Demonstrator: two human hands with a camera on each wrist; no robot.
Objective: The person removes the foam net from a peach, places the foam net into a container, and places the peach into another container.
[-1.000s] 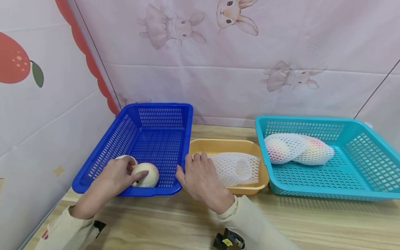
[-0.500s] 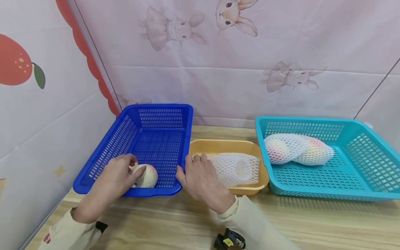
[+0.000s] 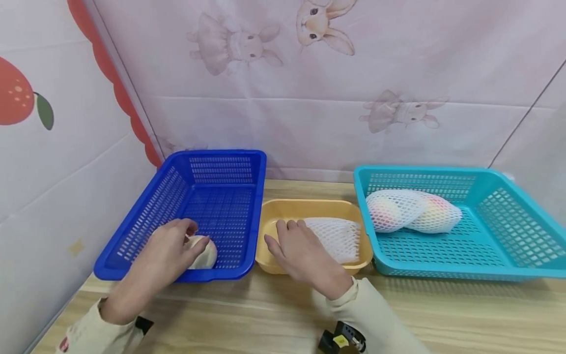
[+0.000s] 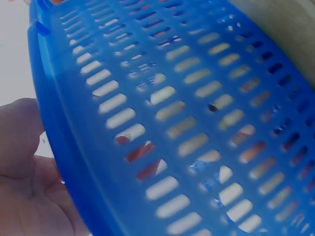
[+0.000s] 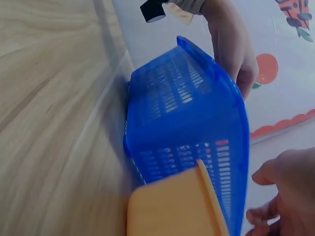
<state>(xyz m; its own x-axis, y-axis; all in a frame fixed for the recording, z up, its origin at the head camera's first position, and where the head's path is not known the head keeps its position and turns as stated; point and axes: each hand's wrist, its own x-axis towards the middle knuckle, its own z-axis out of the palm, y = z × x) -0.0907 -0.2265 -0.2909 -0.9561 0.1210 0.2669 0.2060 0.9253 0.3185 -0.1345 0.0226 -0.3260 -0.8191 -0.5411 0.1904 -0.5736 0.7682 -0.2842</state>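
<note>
In the head view, my left hand [image 3: 168, 250] hovers over the near left corner of the blue basket [image 3: 261, 196], fingers loosely bent and thumb apart. Just beyond the thumb lies a pale peach [image 3: 208, 255]; the hand partly covers it and hides that corner. In the left wrist view the basket wall hides most of the fingers. My right hand [image 3: 305, 253] is above the yellow tray [image 3: 283, 209], its fingers loosely bent and holding nothing visible. Beside its fingertips, white foam netting [image 3: 338, 236] lies in the tray.
A teal basket [image 3: 442, 255] stands to the right with two pink-and-yellow fruits [image 3: 435, 214] in white foam nets. The yellow tray sits between both baskets on the wooden table [image 3: 247, 314]. A printed cloth wall [image 3: 309, 132] rises behind.
My right hand has left the blue basket's right rim and moved right over the yellow tray. My left hand has stayed near the same corner, and only one peach shows now. The head view shifted slightly.
</note>
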